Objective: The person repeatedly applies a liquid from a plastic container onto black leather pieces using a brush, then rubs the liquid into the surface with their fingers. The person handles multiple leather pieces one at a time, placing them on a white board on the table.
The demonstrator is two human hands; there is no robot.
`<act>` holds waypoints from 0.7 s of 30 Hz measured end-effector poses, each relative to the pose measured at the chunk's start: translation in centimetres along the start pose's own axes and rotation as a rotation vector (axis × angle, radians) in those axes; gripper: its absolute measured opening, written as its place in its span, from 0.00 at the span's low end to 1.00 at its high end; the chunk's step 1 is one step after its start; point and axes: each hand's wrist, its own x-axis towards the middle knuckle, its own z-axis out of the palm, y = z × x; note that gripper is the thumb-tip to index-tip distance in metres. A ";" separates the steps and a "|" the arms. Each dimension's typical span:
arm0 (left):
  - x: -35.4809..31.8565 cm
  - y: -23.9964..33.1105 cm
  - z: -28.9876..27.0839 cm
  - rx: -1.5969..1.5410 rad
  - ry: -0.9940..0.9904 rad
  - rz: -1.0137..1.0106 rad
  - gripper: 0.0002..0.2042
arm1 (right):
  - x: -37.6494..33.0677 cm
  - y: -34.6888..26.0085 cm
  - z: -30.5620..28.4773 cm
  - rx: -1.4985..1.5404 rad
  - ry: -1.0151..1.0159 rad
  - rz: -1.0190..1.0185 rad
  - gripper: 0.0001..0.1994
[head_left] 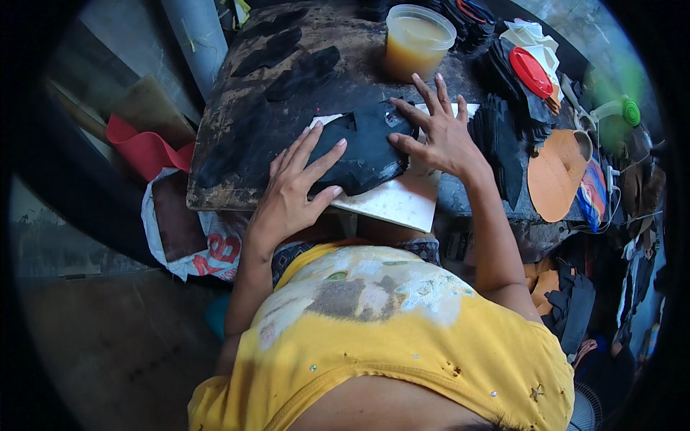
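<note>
From the head view I see my left hand [298, 183] lying flat, fingers spread, on a black leather piece [366, 147]. My right hand [438, 133] is also open, its fingertips pressing the piece's right edge. The piece lies on a white board [399, 201] at the near edge of the dark, stained desk [237, 93]. A tub of amber glue [417, 39] stands behind, and a stack of black cutouts [503, 136] sits just right of my hand.

Soft daylight falls from above onto the worktable [237, 179], brightest beyond the right hand [442, 136]. Black fisheye corners bend straight edges; the rim blurs, lower left stays dim.
</note>
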 end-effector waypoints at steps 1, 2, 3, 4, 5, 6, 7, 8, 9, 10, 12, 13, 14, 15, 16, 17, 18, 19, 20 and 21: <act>-0.1 0.0 0.1 -0.002 0.000 -0.003 0.33 | 0.1 0.0 0.0 0.011 -0.013 -0.015 0.37; -0.1 -0.1 0.1 0.002 0.003 0.004 0.33 | 0.2 -0.1 0.0 0.014 -0.019 -0.028 0.36; -0.2 -0.2 0.1 0.004 0.001 0.006 0.33 | 0.3 -0.2 0.1 -0.013 -0.033 -0.031 0.32; -0.2 -0.3 0.1 0.000 -0.001 0.009 0.33 | 0.4 -0.3 0.1 0.007 -0.027 -0.083 0.31; -0.2 -0.4 0.0 -0.004 -0.002 0.011 0.33 | 0.6 -0.5 0.2 0.009 -0.027 -0.121 0.30; -0.3 -0.4 -0.1 -0.014 -0.004 0.012 0.33 | 0.8 -0.7 0.3 0.000 -0.040 -0.141 0.29; -0.3 -0.5 -0.2 -0.027 0.000 0.021 0.33 | 1.0 -0.8 0.3 0.002 -0.045 -0.186 0.26; -0.3 -0.5 -0.2 -0.032 0.000 0.011 0.32 | 1.2 -0.9 0.3 -0.005 -0.036 -0.208 0.26; -0.3 -0.4 -0.2 -0.039 0.007 0.007 0.32 | 1.5 -1.0 0.3 -0.013 -0.040 -0.229 0.26; -0.3 -0.4 -0.1 -0.048 0.021 0.006 0.31 | 1.7 -1.0 0.3 -0.011 -0.053 -0.265 0.26; -0.2 -0.3 0.2 -0.022 0.037 -0.017 0.30 | 2.0 -1.1 0.4 -0.015 -0.100 -0.277 0.29; -0.2 -0.2 0.3 -0.015 0.042 -0.027 0.29 | 2.1 -1.2 0.4 -0.021 -0.078 -0.304 0.31; -0.2 -0.2 0.3 0.002 0.052 -0.028 0.29 | 2.2 -1.2 0.5 0.013 -0.124 -0.313 0.29; -0.2 -0.2 0.4 0.014 0.056 -0.029 0.29 | 2.3 -1.1 0.4 0.037 -0.120 -0.337 0.28; -0.2 -0.1 0.4 0.023 0.057 -0.035 0.29 | 2.4 -0.9 0.3 0.079 -0.107 -0.374 0.26; -0.2 -0.1 0.4 0.030 0.060 -0.035 0.29 | 2.5 -0.6 0.1 0.148 -0.153 -0.366 0.26; -0.2 0.0 0.4 0.036 0.060 -0.039 0.28 | 2.5 -0.3 -0.1 0.235 -0.187 -0.370 0.25; -0.1 0.1 0.3 0.040 0.067 -0.031 0.28 | 2.5 0.2 -0.3 0.334 -0.241 -0.404 0.25; 0.0 0.1 0.3 0.049 0.064 -0.040 0.28 | 2.8 1.0 -0.8 0.503 -0.214 -0.431 0.25; 0.1 0.2 0.4 0.055 0.072 -0.040 0.28 | 3.1 2.0 -1.4 0.685 -0.208 -0.485 0.25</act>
